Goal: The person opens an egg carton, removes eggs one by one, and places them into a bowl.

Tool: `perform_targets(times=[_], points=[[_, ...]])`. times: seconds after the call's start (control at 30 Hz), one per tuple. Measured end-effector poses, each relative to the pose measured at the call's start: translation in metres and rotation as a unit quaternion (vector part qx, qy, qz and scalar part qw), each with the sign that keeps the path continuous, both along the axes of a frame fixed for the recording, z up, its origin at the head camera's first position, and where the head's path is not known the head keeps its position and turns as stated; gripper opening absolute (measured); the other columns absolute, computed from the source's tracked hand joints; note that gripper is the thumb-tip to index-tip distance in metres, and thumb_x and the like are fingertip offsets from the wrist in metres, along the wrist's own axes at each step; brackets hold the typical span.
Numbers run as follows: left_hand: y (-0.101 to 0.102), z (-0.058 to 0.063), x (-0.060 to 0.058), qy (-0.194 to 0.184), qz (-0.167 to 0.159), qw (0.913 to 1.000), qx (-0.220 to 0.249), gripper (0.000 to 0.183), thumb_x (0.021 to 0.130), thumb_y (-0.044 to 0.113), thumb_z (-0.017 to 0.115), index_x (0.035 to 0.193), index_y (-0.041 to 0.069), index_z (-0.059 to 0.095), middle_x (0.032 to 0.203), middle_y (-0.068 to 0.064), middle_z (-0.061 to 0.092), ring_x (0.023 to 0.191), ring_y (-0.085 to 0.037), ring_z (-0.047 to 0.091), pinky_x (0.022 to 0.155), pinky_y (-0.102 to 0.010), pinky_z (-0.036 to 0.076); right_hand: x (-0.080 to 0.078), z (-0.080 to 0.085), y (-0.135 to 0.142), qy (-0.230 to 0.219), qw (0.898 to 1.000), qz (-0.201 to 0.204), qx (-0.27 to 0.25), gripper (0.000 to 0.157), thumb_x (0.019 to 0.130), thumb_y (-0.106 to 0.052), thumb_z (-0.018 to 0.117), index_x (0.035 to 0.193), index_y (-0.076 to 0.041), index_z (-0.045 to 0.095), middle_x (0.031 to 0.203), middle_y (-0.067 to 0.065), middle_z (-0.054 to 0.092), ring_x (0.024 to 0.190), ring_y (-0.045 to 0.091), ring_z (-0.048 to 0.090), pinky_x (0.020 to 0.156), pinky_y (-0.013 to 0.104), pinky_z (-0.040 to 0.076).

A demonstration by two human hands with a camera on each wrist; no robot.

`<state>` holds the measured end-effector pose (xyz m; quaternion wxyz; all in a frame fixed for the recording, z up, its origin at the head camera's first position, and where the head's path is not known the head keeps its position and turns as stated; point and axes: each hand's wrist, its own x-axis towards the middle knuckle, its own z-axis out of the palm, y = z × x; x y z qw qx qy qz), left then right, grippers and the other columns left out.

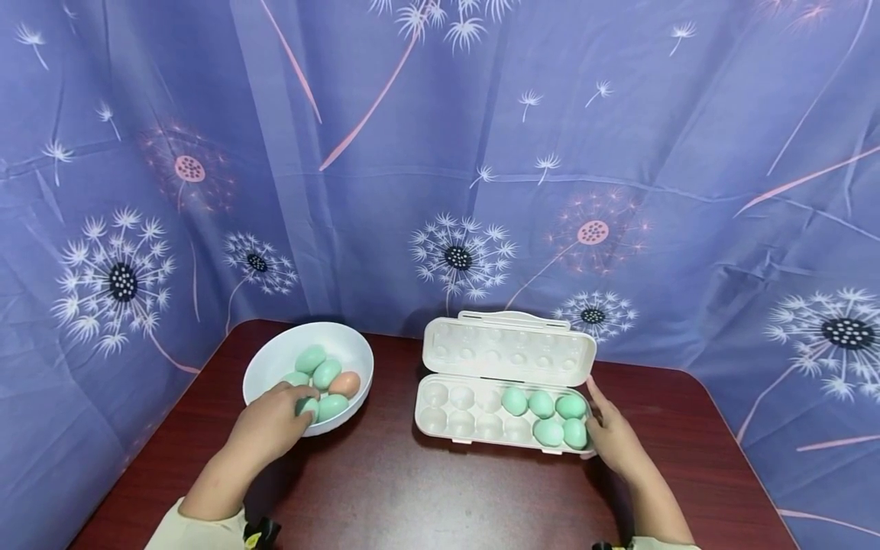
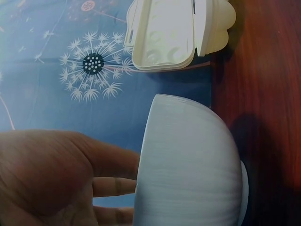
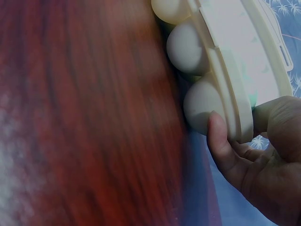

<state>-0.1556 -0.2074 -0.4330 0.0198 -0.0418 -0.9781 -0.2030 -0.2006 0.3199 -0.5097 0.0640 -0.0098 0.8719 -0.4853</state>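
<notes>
My left hand (image 1: pixel 271 424) reaches over the near rim of a white bowl (image 1: pixel 268 359) on the left. Its thumb and fingers pinch a pale green egg (image 1: pixel 308 409) there. Around it lie several more green eggs (image 1: pixel 326 374) and one brown egg (image 1: pixel 345 384). In the left wrist view the bowl's wall (image 2: pixel 188 160) hides the fingertips. My right hand (image 1: pixel 615 439) grips the right end of an open white egg carton (image 1: pixel 509 351), with the thumb (image 3: pixel 217 136) on the outside of an end cup. Several green eggs (image 1: pixel 548 433) fill cups at the carton's right; the left cups are empty.
Both stand on a dark red-brown wooden table (image 1: pixel 412 496), near its back edge. Behind rises a blue-violet cloth (image 1: pixel 385 244) with dandelion prints. The carton's raised lid (image 1: pixel 481 344) leans back toward this cloth.
</notes>
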Motion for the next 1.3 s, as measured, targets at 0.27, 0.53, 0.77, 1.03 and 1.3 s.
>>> perform_targets(times=[0.27,0.53,0.77,1.03,1.3], points=[[-0.001,0.0,-0.004,-0.01,-0.008,0.9999,-0.003,0.027,0.086,0.014,0.071,0.112,0.008,0.075,0.097,-0.012,0.07,0.086,-0.026,0.065,0.077,-0.051,0.053,0.0,0.0,0.0,0.005,1.0,-0.001,-0.002,0.074,0.102,0.003,0.038,0.164,-0.018,0.004,0.139,0.035,0.041,0.086,0.025,0.064,0.054,0.039,0.06],[-0.003,0.001,-0.007,-0.029,-0.008,0.9995,0.004,0.03,0.083,0.012,0.069,0.112,0.008,0.075,0.104,-0.014,0.072,0.087,-0.023,0.063,0.075,-0.047,0.052,-0.001,-0.001,0.001,-0.002,1.0,-0.001,-0.009,0.076,0.1,0.003,0.036,0.164,-0.023,0.004,0.145,0.036,0.038,0.088,0.027,0.066,0.055,0.039,0.061],[-0.005,-0.001,-0.011,-0.035,-0.008,0.9993,0.007,0.031,0.081,0.012,0.069,0.111,0.009,0.075,0.105,-0.013,0.073,0.089,-0.023,0.063,0.074,-0.045,0.051,0.0,-0.001,0.0,0.001,1.0,-0.002,-0.01,0.076,0.1,0.005,0.036,0.164,-0.021,0.004,0.144,0.037,0.039,0.083,0.025,0.066,0.055,0.039,0.061],[-0.006,-0.003,-0.013,-0.034,-0.002,0.9993,0.013,0.032,0.078,0.01,0.07,0.11,0.008,0.075,0.102,-0.011,0.072,0.092,-0.025,0.063,0.078,-0.047,0.052,0.001,0.0,0.0,-0.002,1.0,0.0,-0.013,0.076,0.1,0.004,0.037,0.164,-0.019,0.003,0.145,0.037,0.038,0.087,0.026,0.066,0.055,0.04,0.061],[-0.007,-0.005,-0.015,-0.029,0.001,0.9994,0.018,0.033,0.075,0.011,0.072,0.107,0.008,0.074,0.098,-0.01,0.071,0.088,-0.023,0.062,0.078,-0.046,0.051,0.0,0.001,-0.001,-0.004,1.0,-0.003,-0.007,0.075,0.101,0.003,0.036,0.164,-0.022,0.003,0.145,0.036,0.038,0.086,0.027,0.066,0.056,0.038,0.061]])
